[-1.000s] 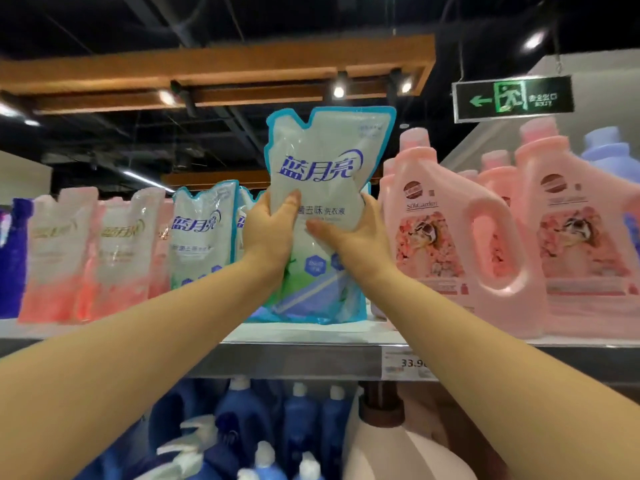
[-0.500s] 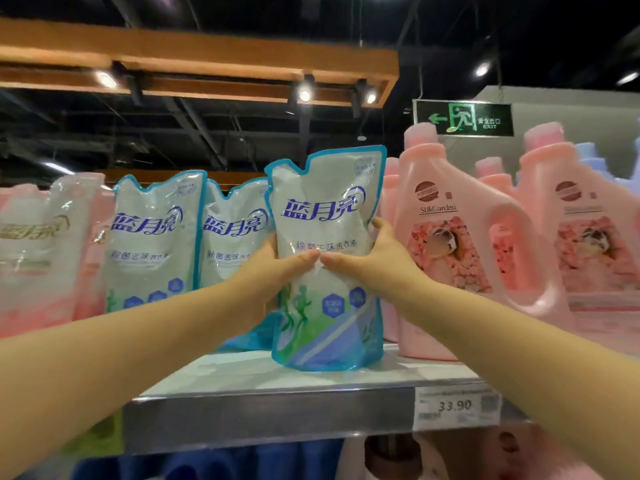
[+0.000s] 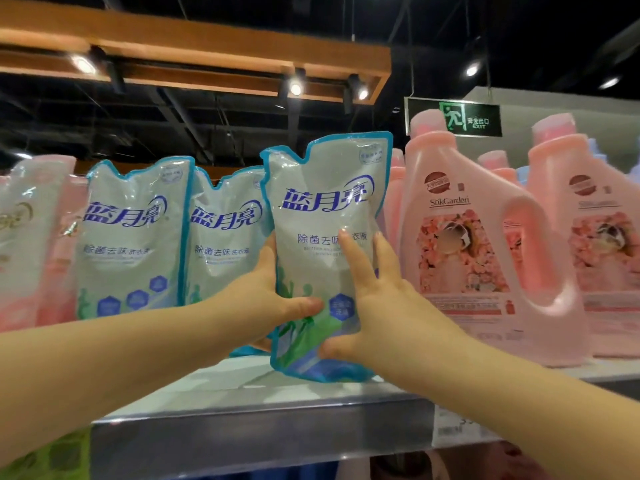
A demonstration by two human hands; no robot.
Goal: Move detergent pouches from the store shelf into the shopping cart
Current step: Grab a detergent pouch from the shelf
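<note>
A white detergent pouch (image 3: 322,209) with a blue rim and blue lettering stands upright at the front of the metal shelf (image 3: 242,431). My left hand (image 3: 266,299) grips its left side, thumb across the front. My right hand (image 3: 377,306) holds its right side, with the fingers straight up the front and the thumb under the lower part. Whether its bottom touches the shelf I cannot tell. Two more blue-rimmed pouches, one (image 3: 131,237) at the left and another (image 3: 225,230) beside it, stand behind. The shopping cart is out of view.
Large pink detergent jugs (image 3: 485,244) stand right of the held pouch, close to my right hand. Pink pouches (image 3: 31,237) fill the shelf's left end. A price tag (image 3: 457,427) sits on the shelf edge. A green exit sign (image 3: 457,117) hangs overhead.
The pouch has come down from a raised position to the shelf's front edge and nearer to me. My right hand's fingers now lie straight up its front. The view has shifted up and closer.
</note>
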